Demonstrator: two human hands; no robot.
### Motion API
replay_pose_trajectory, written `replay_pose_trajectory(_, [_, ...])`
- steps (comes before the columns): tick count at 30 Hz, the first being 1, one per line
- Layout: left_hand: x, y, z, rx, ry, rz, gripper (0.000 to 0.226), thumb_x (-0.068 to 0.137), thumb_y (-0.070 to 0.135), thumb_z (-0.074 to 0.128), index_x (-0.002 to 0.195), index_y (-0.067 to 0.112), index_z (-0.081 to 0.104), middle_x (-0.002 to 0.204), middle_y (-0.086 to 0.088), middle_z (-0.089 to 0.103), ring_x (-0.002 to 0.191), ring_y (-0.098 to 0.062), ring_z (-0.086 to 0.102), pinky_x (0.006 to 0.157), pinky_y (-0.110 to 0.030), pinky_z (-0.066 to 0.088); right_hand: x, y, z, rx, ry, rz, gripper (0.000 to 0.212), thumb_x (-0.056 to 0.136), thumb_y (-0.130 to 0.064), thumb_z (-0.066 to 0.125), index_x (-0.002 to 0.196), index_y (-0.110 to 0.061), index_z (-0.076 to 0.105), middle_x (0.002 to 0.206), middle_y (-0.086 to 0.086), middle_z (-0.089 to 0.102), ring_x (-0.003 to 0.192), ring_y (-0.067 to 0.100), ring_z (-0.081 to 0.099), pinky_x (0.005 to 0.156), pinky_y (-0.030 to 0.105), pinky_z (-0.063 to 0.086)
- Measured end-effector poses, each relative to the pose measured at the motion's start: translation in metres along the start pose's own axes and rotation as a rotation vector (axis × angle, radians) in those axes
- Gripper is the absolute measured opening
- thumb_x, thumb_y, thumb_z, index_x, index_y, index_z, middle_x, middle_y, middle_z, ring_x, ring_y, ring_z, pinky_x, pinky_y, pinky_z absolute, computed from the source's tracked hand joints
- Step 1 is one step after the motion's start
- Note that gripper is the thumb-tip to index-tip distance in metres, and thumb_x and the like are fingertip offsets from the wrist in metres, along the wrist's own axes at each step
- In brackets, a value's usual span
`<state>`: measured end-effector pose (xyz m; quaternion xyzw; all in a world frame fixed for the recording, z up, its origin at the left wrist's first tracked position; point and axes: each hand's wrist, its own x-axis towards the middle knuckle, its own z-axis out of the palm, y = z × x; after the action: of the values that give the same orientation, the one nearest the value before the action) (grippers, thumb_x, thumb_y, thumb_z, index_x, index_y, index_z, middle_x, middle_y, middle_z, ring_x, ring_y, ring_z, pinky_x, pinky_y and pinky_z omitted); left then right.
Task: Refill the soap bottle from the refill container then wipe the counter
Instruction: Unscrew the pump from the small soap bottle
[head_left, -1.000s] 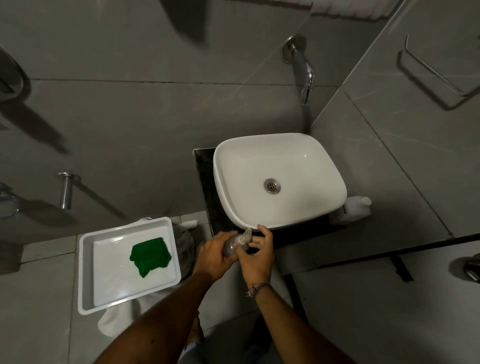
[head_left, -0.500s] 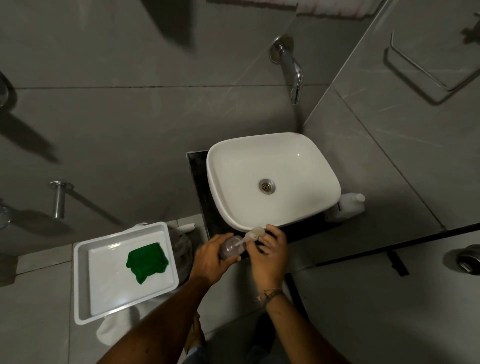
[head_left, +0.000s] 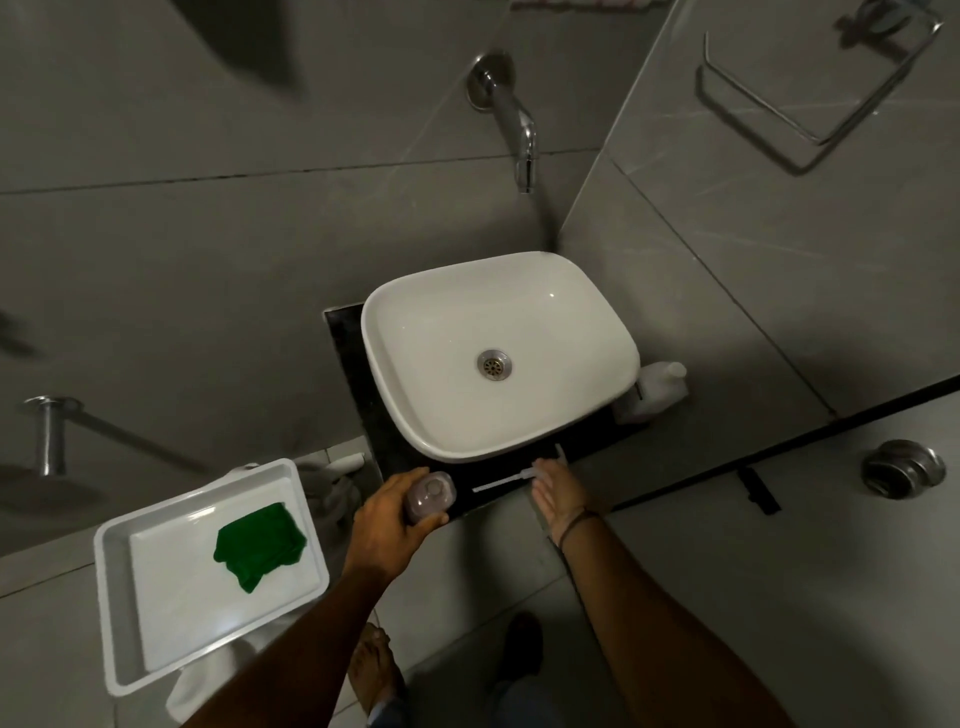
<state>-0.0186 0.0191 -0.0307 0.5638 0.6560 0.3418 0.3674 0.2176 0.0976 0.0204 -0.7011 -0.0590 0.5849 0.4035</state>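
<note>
My left hand (head_left: 390, 512) grips a small clear soap bottle (head_left: 429, 497) standing upright on the front of the dark counter (head_left: 467, 480); the bottle's neck is uncapped. My right hand (head_left: 558, 491) holds the pump head, and its white dip tube (head_left: 501, 483) lies flat on the counter, pointing left toward the bottle. The white refill container (head_left: 657, 389) stands on the counter at the right of the basin, partly hidden behind it. A green cloth (head_left: 260, 543) lies in a white tray (head_left: 119, 597) at the lower left.
A white basin (head_left: 415, 395) fills most of the counter under a wall-mounted chrome tap (head_left: 511, 122). The tray sits on a white stand next to the counter. A towel bar (head_left: 810, 88) is on the right wall. My feet show below on the tiled floor.
The pump has come out of the bottle: my right hand drew it to the right and laid its tube on the counter. My left hand kept hold of the bottle, which now stands upright.
</note>
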Motion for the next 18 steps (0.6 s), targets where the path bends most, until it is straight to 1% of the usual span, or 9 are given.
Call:
replay_pose_trajectory(2, [0.0,0.0,0.001,-0.001,0.001,0.007,0.067,0.078,0.033,0.096,0.137,0.019,0.069,0.128,0.002,0.074,0.112,-0.018,0.069,0.097,-0.028,0.05,0.007,0.002,0.008,-0.007,-0.023,0.056,0.018,0.1,-0.016,0.058,0.083,-0.012,0.062,0.085,0.002,0.061,0.077,0.006,0.055,0.075,0.016,0.046])
replay_pose_trajectory(4, [0.0,0.001,0.001,0.007,0.002,0.012,0.067,0.078,0.033,0.096,0.137,0.019,0.069,0.128,0.002,0.074,0.112,-0.015,0.068,0.096,-0.027,0.048,0.013,0.001,0.014,-0.039,-0.042,0.082,0.019,0.102,-0.013,0.054,0.084,-0.012,0.06,0.076,0.001,0.06,0.073,0.007,0.05,0.077,0.015,0.045])
replay_pose_trajectory(6, [0.0,0.002,0.002,0.01,0.002,0.011,0.067,0.078,0.032,0.096,0.137,0.018,0.069,0.129,0.002,0.074,0.112,-0.013,0.066,0.097,-0.027,0.048,0.02,-0.001,0.02,-0.088,-0.059,0.097,0.025,0.102,-0.008,0.05,0.078,-0.013,0.057,0.057,-0.003,0.058,0.065,0.008,0.044,0.065,0.014,0.037])
replay_pose_trajectory(7, [0.0,0.003,0.002,0.01,0.002,0.006,0.067,0.078,0.031,0.097,0.137,0.017,0.069,0.129,0.001,0.074,0.112,-0.013,0.066,0.098,-0.027,0.048,0.025,0.0,0.021,-0.112,-0.056,0.101,0.027,0.103,-0.009,0.049,0.077,-0.013,0.056,0.052,-0.003,0.058,0.064,0.008,0.044,0.062,0.014,0.035])
replay_pose_trajectory(10, [-0.001,0.006,0.002,0.016,-0.004,-0.009,0.068,0.077,0.029,0.097,0.138,0.017,0.068,0.128,0.001,0.074,0.113,-0.016,0.067,0.098,-0.027,0.049,0.035,0.004,0.022,-0.146,-0.04,0.112,0.027,0.105,-0.012,0.048,0.079,-0.011,0.056,0.051,-0.003,0.063,0.065,0.007,0.047,0.06,0.014,0.038])
replay_pose_trajectory(12, [-0.001,0.007,0.001,0.025,-0.012,-0.021,0.068,0.077,0.028,0.097,0.138,0.017,0.068,0.129,0.001,0.073,0.115,-0.018,0.069,0.099,-0.027,0.049,0.039,0.007,0.023,-0.169,-0.036,0.109,0.027,0.104,-0.012,0.05,0.077,-0.011,0.055,0.047,-0.002,0.063,0.057,0.006,0.043,0.052,0.012,0.037])
replay_pose_trajectory(15, [-0.001,0.009,0.0,0.04,-0.021,-0.034,0.069,0.077,0.024,0.097,0.138,0.017,0.068,0.13,0.002,0.073,0.117,-0.02,0.069,0.101,-0.027,0.049,0.044,0.009,0.024,-0.185,-0.036,0.11,0.025,0.102,-0.01,0.055,0.077,-0.009,0.055,0.072,0.007,0.058,0.043,0.004,0.043,0.037,0.01,0.035])
replay_pose_trajectory(16, [-0.001,0.009,0.0,0.045,-0.023,-0.04,0.069,0.076,0.024,0.097,0.138,0.018,0.068,0.13,0.002,0.073,0.117,-0.02,0.07,0.101,-0.028,0.049,0.046,0.01,0.024,-0.179,-0.035,0.113,0.023,0.102,-0.01,0.056,0.079,-0.008,0.056,0.076,0.008,0.054,0.045,0.005,0.044,0.039,0.011,0.036])
replay_pose_trajectory(18, [-0.001,0.009,-0.001,0.056,-0.023,-0.053,0.069,0.076,0.024,0.097,0.138,0.019,0.068,0.129,0.002,0.073,0.117,-0.021,0.07,0.099,-0.028,0.049,0.049,0.011,0.024,-0.16,-0.025,0.116,0.015,0.101,-0.009,0.059,0.086,-0.006,0.058,0.08,0.009,0.052,0.057,0.008,0.045,0.049,0.013,0.04])
